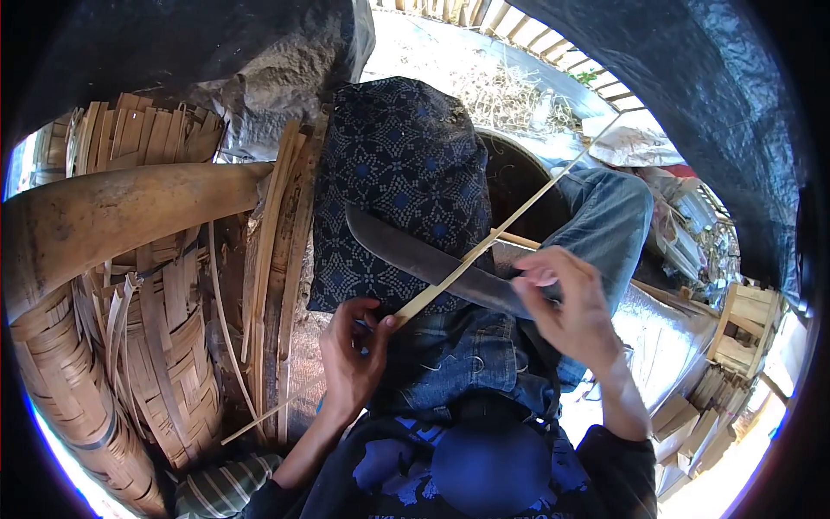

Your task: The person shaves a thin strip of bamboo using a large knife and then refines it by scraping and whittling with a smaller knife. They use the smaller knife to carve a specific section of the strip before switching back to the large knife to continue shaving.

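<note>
My left hand (354, 350) pinches a long, thin bamboo strip (450, 278) between thumb and fingers, low over my lap. The strip runs up to the right, across the blade and past my knee, and a thin tail comes out behind the hand at lower left. A machete (415, 255) with a dark, curved blade lies over my lap, its tip to the left; its handle is hidden. Above the blade's right end is my right hand (571, 307), fingers curled loosely with a gap to the thumb. Whether it touches the blade cannot be made out.
A dark patterned cushion or cloth bundle (406, 164) sits before me. At left stand woven bamboo baskets (173, 346), upright split bamboo pieces (281, 251) and a thick bamboo pole (130, 221). Wood pieces (692, 428) are stacked at right. Dark sheeting (726, 104) hangs at upper right.
</note>
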Motion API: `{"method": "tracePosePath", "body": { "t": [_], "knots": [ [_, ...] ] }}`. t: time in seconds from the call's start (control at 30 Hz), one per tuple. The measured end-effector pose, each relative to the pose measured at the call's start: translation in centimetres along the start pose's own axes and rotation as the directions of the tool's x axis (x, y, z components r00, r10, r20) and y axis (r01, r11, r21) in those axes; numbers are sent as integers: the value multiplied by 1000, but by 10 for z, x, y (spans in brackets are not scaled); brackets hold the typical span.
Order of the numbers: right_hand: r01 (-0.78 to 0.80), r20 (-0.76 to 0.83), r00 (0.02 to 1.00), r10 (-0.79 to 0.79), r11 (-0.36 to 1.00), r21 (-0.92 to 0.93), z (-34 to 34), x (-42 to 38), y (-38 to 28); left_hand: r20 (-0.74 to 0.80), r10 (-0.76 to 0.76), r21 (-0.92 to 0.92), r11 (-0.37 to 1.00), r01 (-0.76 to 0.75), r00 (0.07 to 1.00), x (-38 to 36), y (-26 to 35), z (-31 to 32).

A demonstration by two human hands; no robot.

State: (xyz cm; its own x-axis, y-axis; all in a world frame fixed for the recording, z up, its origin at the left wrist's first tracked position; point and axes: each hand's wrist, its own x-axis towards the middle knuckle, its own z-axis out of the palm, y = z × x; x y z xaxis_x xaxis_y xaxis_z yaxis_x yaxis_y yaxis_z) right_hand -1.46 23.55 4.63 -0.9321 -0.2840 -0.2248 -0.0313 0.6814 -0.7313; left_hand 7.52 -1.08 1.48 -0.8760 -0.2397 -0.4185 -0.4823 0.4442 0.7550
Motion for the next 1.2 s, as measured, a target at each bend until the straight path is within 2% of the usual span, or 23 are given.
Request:
{"method": "tracePosePath", "body": {
  "t": [0.07, 0.1, 0.17, 0.2, 0.27, 0.33, 0.37, 0.4, 0.53, 0.6, 0.63, 0.67, 0.7, 0.73, 0.8, 0.83, 0.9, 0.93, 1.07, 1.2],
  "knots": [
    [-33, 50, 998, 26, 988, 151, 23, 12, -4, -14, -7, -24, 1000, 7, 1000, -3, -1, 5],
    [-34, 49, 998, 27, 988, 152, 33, 15, -7, -23, 24, 2, 1000, -24, 999, -6, -2, 8],
    [0, -111, 994, 22, 981, 193, 50, 19, -12, -40, 118, 53, 992, -116, 992, -8, -9, 13],
    [-5, -107, 994, 26, 981, 192, 56, 20, -12, -37, 113, 51, 993, -111, 993, -10, -7, 14],
    [-150, -50, 984, 171, 948, 281, 65, 23, -12, -36, 105, 65, 993, -103, 994, -11, -1, 14],
    [-170, -31, 981, 191, 930, 327, 70, 25, -14, -9, 132, 112, 985, -130, 991, -5, 3, 1],
    [-151, -55, 984, 172, 952, 266, 73, 27, -15, -2, 336, 183, 926, -330, 942, 6, 10, -12],
    [-132, -76, 986, 150, 970, 205, 76, 27, -15, 19, 522, 253, 823, -509, 853, 17, 20, -22],
    [-113, -112, 985, 129, 984, 140, 84, 29, -17, -35, 630, 165, 770, -617, 776, 110, 76, -12],
    [-106, -114, 986, 118, 989, 105, 83, 28, -20, 175, 672, 377, 630, -679, 720, 155, 80, 12],
    [-110, -114, 986, 123, 988, 109, 83, 26, -21, 181, 670, 378, 629, -680, 720, 162, 95, 22],
    [-100, -119, 986, 118, 984, 148, 83, 24, -22, 535, 412, 386, 657, -647, 738, 166, 114, 30],
    [-90, -126, 985, 115, 978, 189, 83, 23, -21, 788, 77, 411, 672, -615, 611, 167, 124, 35],
    [-101, -123, 984, 127, 975, 198, 83, 21, -19, 732, 261, 167, 827, -537, 629, 162, 103, 46],
    [-19, -173, 984, 43, 990, 137, 84, 18, -15, 756, 242, 68, 895, -441, 608, 165, 95, 49],
    [-16, -203, 978, 47, 988, 151, 83, 18, -19, 764, 236, 73, 893, -443, 601, 166, 94, 50],
    [-19, -209, 976, 57, 983, 184, 85, 21, -12, 727, 190, 111, 916, -386, 660, 166, 92, 54],
    [-16, -205, 977, 59, 978, 209, 86, 19, -11, 736, 181, 109, 919, -379, 652, 167, 88, 57],
    [-97, -166, 977, 135, 971, 220, 83, 17, -15, 705, 220, 134, 892, -431, 674, 169, 84, 59],
    [-80, -153, 981, 118, 969, 233, 86, 16, -13, 646, 291, 132, 868, -478, 706, 162, 77, 60]
  ]
}}
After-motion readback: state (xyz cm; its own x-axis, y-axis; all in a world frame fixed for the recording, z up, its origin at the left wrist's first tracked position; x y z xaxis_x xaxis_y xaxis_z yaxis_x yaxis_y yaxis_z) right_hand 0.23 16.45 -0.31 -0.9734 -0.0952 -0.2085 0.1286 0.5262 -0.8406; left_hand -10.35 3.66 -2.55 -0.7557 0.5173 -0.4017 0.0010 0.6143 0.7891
